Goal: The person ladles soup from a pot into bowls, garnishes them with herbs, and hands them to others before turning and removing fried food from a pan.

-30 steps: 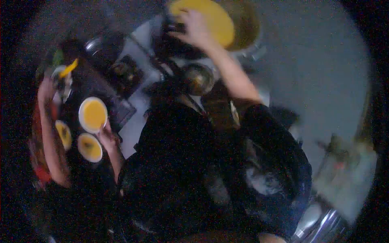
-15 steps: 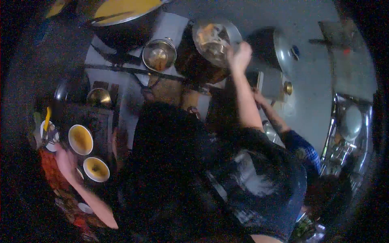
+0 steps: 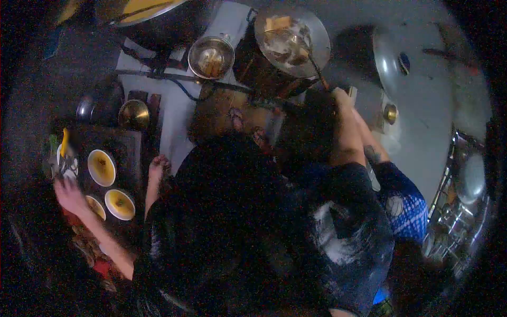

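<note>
My right hand is closed around the handle end of a long-handled utensil. Its far end rests in a wide metal pan holding something pale and a light-brown block; the utensil's head cannot be made out. My left hand hangs by my side with curled fingers, close to the edge of the dark table. Whatever it may hold is hidden. On that table stand white bowls of yellow soup.
A co-worker's hand touches a bowl with a yellow-handled tool. Another person's blue sleeve and forearm sit beside my right arm. Around stand a metal pot, a brass-coloured bowl and a big lid.
My right hand has drawn back from the pan's rim, and the utensil's handle now shows clearly. My left hand has come into clearer view. The co-worker's hand remains by the bowl.
</note>
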Tool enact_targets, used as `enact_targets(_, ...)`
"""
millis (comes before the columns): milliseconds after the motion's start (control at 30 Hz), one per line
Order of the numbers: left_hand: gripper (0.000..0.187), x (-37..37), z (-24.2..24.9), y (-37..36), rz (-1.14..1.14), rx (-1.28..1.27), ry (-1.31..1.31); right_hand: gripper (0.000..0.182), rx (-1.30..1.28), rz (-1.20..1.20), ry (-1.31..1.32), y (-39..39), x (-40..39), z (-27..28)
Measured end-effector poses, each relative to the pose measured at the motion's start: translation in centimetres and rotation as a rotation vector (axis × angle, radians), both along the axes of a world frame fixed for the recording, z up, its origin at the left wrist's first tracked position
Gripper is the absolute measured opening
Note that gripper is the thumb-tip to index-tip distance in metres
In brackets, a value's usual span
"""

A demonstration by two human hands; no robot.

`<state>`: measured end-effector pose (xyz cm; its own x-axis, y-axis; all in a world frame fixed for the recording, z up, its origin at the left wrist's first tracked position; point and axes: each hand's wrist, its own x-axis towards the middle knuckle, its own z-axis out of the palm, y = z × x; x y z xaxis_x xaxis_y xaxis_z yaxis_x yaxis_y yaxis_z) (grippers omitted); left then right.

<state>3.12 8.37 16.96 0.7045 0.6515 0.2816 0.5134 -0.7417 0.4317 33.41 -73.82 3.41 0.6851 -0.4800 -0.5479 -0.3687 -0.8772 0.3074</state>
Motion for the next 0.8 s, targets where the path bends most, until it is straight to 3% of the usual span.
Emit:
enact_targets(33,0.042,0.3,-1.9,-3.6,-0.011,-0.170,0.044,0.034,-0.001,0.008,0.022,-2.2,0.3,-1.9)
enact_targets(100,0.042,-0.8,-11.9,-16.3,-0.282,-0.502,0.298,0.033,0.005,0.008,0.041,-4.0,0.4,-3.8)
enact_targets(167,0.041,1.9,-15.9,-18.8,-0.408,-0.504,0.440,0.032,-0.066,0.274,-0.016,-3.4,-1.2,-4.6)
enact_targets(200,0.040,4.4,-14.2,-14.6,-0.402,-0.391,0.376,0.031,-0.119,0.310,-0.035,-3.4,-1.6,-5.2)
enact_targets(233,0.040,7.9,-10.2,-6.5,-0.357,-0.206,0.270,0.033,-0.297,0.596,0.006,-2.4,-2.1,-7.2)
enact_targets(267,0.039,10.9,-5.0,1.1,-0.301,0.004,0.228,0.028,-0.142,0.361,0.150,-2.9,-0.9,-7.2)
enact_targets(300,0.039,13.3,-0.8,6.9,-0.241,0.170,0.234,0.023,0.012,0.126,0.290,0.6,-0.1,-2.6)
enact_targets(333,0.039,14.8,1.8,10.3,-0.196,0.245,0.254,0.023,0.010,0.130,0.290,1.0,-0.2,-2.0)
enact_targets(400,0.038,15.4,3.1,11.0,-0.183,0.339,0.323,0.022,0.103,0.149,0.111,0.8,0.0,-1.5)
enact_targets(433,0.037,14.9,2.5,9.9,-0.215,0.410,0.345,0.022,0.101,0.152,0.111,-1.4,0.5,-4.1)
enact_targets(500,0.037,11.6,-2.7,4.4,-0.340,0.435,0.388,0.020,0.211,0.531,-0.052,-7.3,1.9,-11.9)
enact_targets(533,0.036,8.9,-7.9,-0.7,-0.417,0.268,0.422,0.020,0.405,0.704,-0.141,-4.6,1.6,-4.8)
enact_targets(567,0.036,6.3,-13.1,-6.4,-0.468,0.045,0.466,0.020,0.408,0.711,-0.147,-4.1,1.4,-2.6)
enact_targets(633,0.035,1.0,-22.5,-17.7,-0.462,-0.596,0.656,0.022,0.563,0.111,-0.268,-3.5,1.3,-0.7)
enact_targets(667,0.035,-1.1,-25.9,-22.6,-0.387,-0.898,0.774,0.022,0.569,0.114,-0.269,-3.6,0.9,-0.2)
enact_targets(733,0.034,-2.8,-28.3,-24.4,-0.260,-1.249,0.791,0.027,0.510,0.210,-0.470,-3.8,0.2,0.1)
enact_targets(800,0.034,-2.5,-28.2,-23.4,-0.162,-1.333,0.763,0.028,0.491,0.200,-0.464,-3.9,0.5,-0.9)
